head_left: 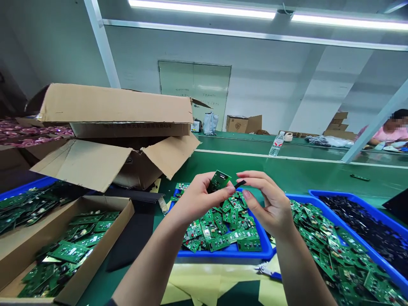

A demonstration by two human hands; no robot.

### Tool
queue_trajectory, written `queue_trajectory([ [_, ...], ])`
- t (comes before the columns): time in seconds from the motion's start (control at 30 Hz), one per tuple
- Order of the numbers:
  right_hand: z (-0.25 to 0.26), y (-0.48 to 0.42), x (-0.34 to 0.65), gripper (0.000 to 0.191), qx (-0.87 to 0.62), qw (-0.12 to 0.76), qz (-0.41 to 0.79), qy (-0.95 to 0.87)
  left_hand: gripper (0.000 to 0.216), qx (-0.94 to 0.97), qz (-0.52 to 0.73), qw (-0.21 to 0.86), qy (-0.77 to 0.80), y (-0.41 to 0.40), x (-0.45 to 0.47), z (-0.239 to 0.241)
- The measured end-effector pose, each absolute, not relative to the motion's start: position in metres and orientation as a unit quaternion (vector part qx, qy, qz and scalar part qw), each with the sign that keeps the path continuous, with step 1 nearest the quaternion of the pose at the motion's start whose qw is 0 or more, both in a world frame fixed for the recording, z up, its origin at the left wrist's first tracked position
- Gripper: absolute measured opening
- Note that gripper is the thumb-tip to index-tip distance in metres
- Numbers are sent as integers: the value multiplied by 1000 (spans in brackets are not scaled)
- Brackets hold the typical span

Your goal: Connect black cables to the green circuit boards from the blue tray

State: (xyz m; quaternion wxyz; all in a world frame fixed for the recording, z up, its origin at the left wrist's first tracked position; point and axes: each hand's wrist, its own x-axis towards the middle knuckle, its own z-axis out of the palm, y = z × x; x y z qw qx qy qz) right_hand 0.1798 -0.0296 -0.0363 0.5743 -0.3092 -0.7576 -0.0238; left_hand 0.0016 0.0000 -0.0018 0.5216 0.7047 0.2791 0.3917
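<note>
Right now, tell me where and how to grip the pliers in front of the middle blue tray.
Best by the blue handle, from above and the near side: the pliers lie with their metal end pointing left, and the handle runs right until the right forearm hides it. Shifting that forearm first would probably give a fuller grip.

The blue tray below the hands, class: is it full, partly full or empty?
Partly full: circuit boards lie heaped in the blue tray, but some blue floor shows between them.
</note>
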Motion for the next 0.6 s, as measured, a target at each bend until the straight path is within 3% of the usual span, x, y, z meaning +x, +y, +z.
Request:
queue_trajectory([
  [0.3, -41, -18, 186, 23, -331, 565, -145, -742, 23, 712, 384, 521, 272, -5, 3, -2],
  [0.6, -41, -14, 186, 27, -352, 539, -168, -747, 21, 699, 406, 522, 273, -6, 4, 1],
])
